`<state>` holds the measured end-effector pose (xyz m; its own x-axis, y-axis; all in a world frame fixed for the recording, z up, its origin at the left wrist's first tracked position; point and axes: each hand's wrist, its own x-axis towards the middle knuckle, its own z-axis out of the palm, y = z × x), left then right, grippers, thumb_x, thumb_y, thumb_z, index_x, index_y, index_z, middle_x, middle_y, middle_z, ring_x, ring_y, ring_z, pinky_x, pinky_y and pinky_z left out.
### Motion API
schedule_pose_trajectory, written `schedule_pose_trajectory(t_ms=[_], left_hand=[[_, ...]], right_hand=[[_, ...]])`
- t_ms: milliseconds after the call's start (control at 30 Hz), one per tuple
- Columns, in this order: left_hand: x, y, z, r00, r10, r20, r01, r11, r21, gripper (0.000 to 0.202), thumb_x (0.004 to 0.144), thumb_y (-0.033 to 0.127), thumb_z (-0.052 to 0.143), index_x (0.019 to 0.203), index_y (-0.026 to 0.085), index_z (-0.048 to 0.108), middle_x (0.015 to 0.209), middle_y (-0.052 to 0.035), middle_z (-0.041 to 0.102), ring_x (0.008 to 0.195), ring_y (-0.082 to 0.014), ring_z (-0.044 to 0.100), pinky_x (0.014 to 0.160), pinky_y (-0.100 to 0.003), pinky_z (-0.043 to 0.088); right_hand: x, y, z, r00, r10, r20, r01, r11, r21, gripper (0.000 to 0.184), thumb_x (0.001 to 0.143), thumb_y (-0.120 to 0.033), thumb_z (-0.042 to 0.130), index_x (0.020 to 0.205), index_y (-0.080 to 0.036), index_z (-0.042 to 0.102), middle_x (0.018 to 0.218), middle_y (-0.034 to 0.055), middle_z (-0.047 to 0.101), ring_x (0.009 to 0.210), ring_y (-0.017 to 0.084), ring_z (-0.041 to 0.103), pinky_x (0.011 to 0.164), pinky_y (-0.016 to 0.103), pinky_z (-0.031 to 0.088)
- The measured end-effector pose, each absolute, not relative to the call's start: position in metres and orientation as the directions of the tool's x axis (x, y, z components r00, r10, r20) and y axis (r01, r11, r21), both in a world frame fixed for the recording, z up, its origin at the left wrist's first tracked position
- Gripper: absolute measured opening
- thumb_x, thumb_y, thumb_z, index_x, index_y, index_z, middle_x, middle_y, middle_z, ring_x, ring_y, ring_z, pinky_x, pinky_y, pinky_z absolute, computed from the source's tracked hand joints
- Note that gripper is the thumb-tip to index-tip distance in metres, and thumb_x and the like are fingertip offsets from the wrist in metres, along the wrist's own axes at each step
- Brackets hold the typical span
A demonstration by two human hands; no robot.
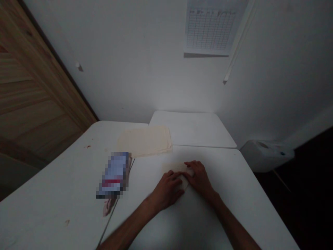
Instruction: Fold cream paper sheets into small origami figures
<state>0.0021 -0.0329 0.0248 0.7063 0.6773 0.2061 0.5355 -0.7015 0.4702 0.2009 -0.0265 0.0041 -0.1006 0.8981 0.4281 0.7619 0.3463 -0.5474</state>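
Note:
A small folded cream cloth [173,168] lies on the white table [234,194] in front of me. My left hand [168,189] rests on its near left part, fingers curled down onto it. My right hand [199,176] presses on its right side, fingers bent over the fabric. Both hands touch each other over the cloth, and much of the cloth is hidden under them. Farther back sits a larger folded cream cloth [145,140], flat and untouched.
A blurred-out flat object [114,175] lies left of my hands, with a pinkish scrap [108,206] under its near end. A second white table [192,128] stands behind. A wooden door [28,97] is at left, a wall chart [210,26] above, a white container [265,154] at right.

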Motion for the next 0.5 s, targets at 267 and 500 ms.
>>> schedule_pose_trajectory(t_ms=[267,500], left_hand=[[0.002,-0.032,0.026,0.699,0.692,0.178,0.561,-0.686,0.464,0.019,0.077,0.029,0.069,0.094,0.022,0.063,0.137,-0.0064,0.051,0.11,-0.0269,0.05,0.095,-0.045,0.042],[0.002,-0.028,0.036,0.726,0.673,0.141,0.545,-0.688,0.48,0.021,0.076,0.032,0.07,0.093,0.021,0.063,0.137,-0.0075,0.051,0.107,-0.0272,0.051,0.092,-0.046,0.044]], right_hand=[[0.213,-0.061,0.018,-0.358,0.85,0.388,0.771,0.503,-0.391,0.022,0.084,-0.011,0.053,0.093,-0.024,0.069,0.092,0.0053,0.058,0.087,0.02,0.05,0.082,0.035,0.042],[0.212,-0.09,0.026,-0.476,0.849,0.227,0.742,0.527,-0.414,0.039,0.078,-0.006,0.051,0.105,-0.029,0.068,0.094,0.0047,0.056,0.09,0.021,0.048,0.083,0.036,0.038]])
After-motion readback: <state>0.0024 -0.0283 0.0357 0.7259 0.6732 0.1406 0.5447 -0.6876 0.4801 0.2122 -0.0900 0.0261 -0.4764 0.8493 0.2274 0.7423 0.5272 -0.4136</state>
